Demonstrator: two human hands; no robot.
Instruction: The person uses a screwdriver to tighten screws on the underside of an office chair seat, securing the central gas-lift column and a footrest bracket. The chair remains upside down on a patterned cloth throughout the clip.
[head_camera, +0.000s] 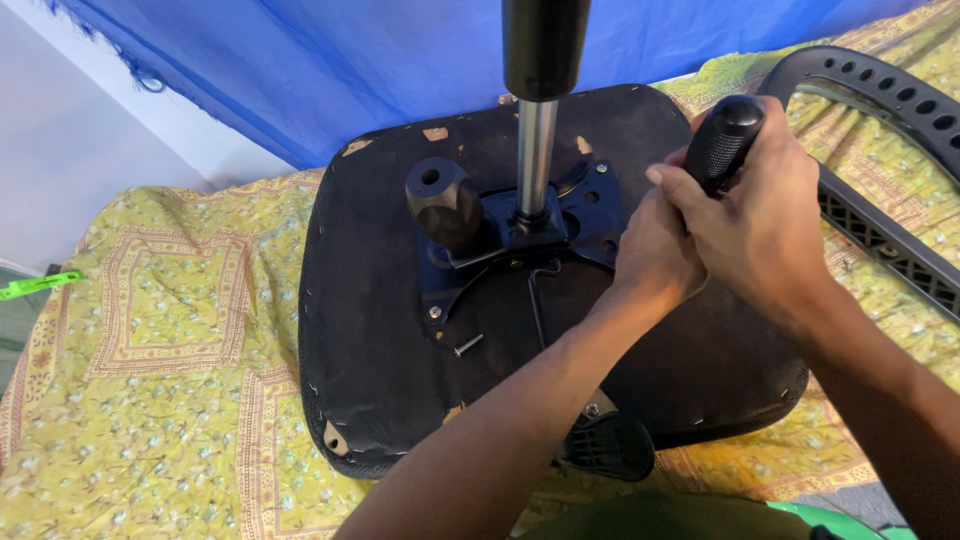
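1. Head view, looking down: upturned office chair seat (380, 350), black underside facing up, lying on a yellow patterned cloth (150, 400) spread over a flat surface.
2. Bolted at the seat's middle: a dark metal mounting plate (590, 215), with a chrome gas-lift column (536, 150) rising straight up out of it toward the camera and a round black knob (440, 200) just to its left.
3. Right hand (765, 225) wrapped tight around the black textured handle of a tool (722, 140), fingers pressed closed on it; handle top poking up out of the fist.
4. Left hand (650, 250) curled shut just beneath and against the right, over the plate's right edge (what sits inside it is hidden, so cannot tell whether it pinches the tool's shaft).
5. Loose screw (467, 346) lying on the seat underside, just below the plate, apart from both hands.
6. Black perforated chair part (880, 90) lying on the cloth at the right, beyond the hands.
7. Blue tarp (330, 60) hanging behind.
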